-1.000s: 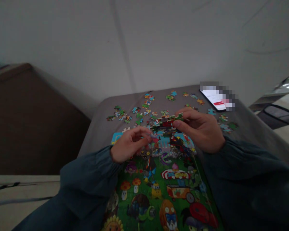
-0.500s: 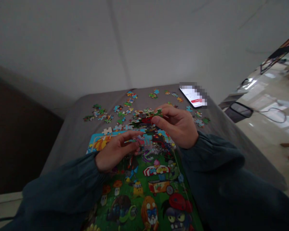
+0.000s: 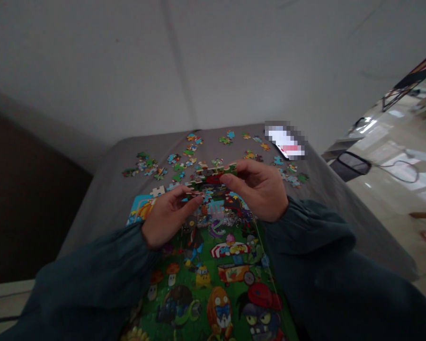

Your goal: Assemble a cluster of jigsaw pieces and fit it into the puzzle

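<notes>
A joined section of jigsaw puzzle (image 3: pixel 213 179), with red and green parts, is pinched at its right end between the thumb and fingers of my right hand (image 3: pixel 261 192). Close to its lower left edge, my left hand (image 3: pixel 168 215) is closed on a small puzzle piece (image 3: pixel 195 194), seen nearly edge-on. Both hands are over the upper part of a large cartoon puzzle (image 3: pixel 208 258), mostly green with a blue top edge. My left hand and sleeve hide its upper left area.
Loose puzzle pieces (image 3: pixel 147 165) lie scattered across the grey cloth-covered table (image 3: pixel 99 189), beyond the puzzle and to both sides. A phone (image 3: pixel 286 142) with a lit screen rests at the back right. A pale wall (image 3: pixel 227 61) rises behind the table.
My left hand has moved up, bringing its piece near the joined section and turning it nearly edge-on. My right hand has shifted slightly left, still holding the section.
</notes>
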A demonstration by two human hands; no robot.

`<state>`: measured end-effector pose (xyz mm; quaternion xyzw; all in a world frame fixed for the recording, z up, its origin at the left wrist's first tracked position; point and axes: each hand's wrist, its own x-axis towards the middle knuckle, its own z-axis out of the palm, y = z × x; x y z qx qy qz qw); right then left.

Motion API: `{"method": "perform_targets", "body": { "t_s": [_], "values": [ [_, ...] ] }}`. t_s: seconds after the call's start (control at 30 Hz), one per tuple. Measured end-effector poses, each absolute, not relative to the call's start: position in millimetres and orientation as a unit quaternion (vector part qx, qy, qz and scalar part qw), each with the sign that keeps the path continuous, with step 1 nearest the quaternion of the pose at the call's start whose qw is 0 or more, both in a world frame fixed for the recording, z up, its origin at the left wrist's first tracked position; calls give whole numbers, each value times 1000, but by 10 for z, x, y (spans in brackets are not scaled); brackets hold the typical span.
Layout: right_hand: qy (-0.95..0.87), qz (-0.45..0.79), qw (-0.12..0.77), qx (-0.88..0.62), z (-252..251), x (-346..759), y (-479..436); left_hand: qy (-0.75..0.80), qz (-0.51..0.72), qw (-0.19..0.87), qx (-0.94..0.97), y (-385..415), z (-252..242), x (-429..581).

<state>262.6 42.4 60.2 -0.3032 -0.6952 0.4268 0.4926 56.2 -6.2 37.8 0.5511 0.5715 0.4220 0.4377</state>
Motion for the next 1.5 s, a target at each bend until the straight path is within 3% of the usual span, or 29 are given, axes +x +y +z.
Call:
{"method": "perform_targets", "body": {
  "t_s": [0.5, 0.83, 1.17, 1.5],
  "values": [
    [-677, 438, 471, -357, 489, 2475, 413, 518, 455, 592, 418, -63, 338, 594],
    [-648, 475, 471, -363, 450, 2527, 542, 525, 408, 570, 483, -41, 348, 546],
    [-673, 526, 372, -363, 424, 2455, 431, 527, 360, 566, 521, -52, 430, 547],
    [-685, 520, 342, -378, 397, 2470, 437, 505, 386, 576, 514, -104, 394, 505]
  ]
}}
